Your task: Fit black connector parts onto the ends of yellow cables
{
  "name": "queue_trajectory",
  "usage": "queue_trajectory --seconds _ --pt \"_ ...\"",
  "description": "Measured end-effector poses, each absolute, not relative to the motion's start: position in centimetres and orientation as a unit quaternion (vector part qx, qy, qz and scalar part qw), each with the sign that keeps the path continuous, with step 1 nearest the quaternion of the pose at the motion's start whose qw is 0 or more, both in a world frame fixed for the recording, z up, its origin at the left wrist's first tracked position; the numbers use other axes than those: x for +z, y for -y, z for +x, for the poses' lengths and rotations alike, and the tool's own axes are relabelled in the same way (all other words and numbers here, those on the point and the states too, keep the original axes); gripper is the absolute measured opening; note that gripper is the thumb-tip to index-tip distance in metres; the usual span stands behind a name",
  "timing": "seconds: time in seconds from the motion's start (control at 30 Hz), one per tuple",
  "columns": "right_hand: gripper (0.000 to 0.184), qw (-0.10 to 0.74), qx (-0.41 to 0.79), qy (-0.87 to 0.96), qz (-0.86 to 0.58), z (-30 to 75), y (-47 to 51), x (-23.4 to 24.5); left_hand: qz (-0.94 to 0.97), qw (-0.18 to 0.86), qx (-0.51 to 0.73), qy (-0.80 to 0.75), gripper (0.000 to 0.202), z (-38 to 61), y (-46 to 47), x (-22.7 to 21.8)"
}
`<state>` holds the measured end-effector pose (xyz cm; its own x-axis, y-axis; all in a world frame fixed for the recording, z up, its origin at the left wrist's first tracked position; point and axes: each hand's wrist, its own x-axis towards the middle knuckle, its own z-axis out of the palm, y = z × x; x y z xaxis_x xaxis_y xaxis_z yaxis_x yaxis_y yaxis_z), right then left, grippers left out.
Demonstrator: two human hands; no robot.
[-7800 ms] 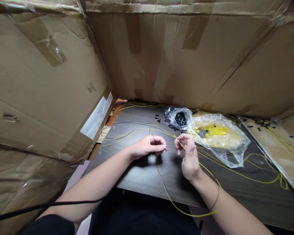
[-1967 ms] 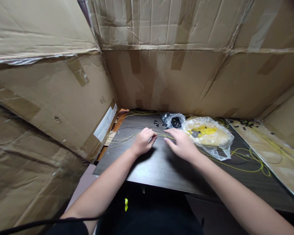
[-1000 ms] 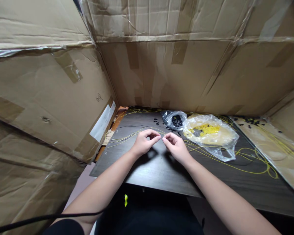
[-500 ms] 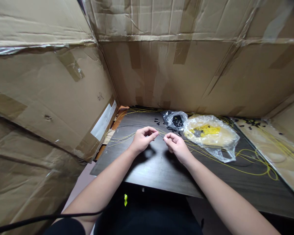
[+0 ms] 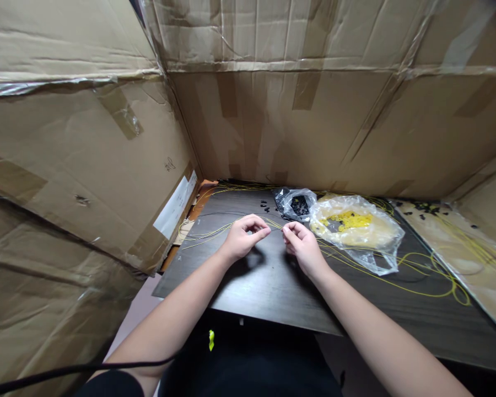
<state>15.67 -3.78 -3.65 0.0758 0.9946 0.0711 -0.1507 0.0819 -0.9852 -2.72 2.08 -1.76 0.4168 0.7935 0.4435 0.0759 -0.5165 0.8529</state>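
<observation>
Over the dark wood-grain table (image 5: pixel 256 286), my left hand (image 5: pixel 246 237) is closed in a pinch, thumb against fingertips. My right hand (image 5: pixel 303 245) pinches just to its right, with a small gap between the two. A thin wire shows in that gap, at the fingertips of both hands; its exact ends are too fine to make out. Yellow wires (image 5: pixel 209 237) run out to the left behind my left hand, along with a dark strand. More yellow wires (image 5: pixel 397 281) trail off to the right and end in loops.
Behind my right hand lie a clear bag of small black parts (image 5: pixel 300 205) and a bigger bag of yellow parts (image 5: pixel 351 220). Several loose black pieces (image 5: pixel 265 205) are scattered nearby. Cardboard walls (image 5: pixel 264 132) enclose the back and sides. A black cable (image 5: pixel 86 365) crosses my left forearm.
My right hand has shifted slightly right, widening the gap between the hands. My left fingertips have moved a little to the right too.
</observation>
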Motion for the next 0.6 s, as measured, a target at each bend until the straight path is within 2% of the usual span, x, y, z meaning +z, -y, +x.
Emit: queue_trajectory --seconds 0.1,0.37,0.6 --pt "0.037 0.555 0.484 0.484 -0.474 15.82 3.65 -4.01 0.747 0.364 0.476 -0.288 0.021 -2.77 -2.30 -1.72" --pt "0.035 0.540 0.446 0.534 -0.473 15.67 3.73 -4.03 0.685 0.422 0.472 -0.361 0.028 -2.81 -2.81 -2.45" --pt "0.029 0.518 0.385 0.588 -0.487 15.51 3.79 -4.23 0.742 0.386 0.431 -0.339 0.016 -2.41 -1.97 -2.07"
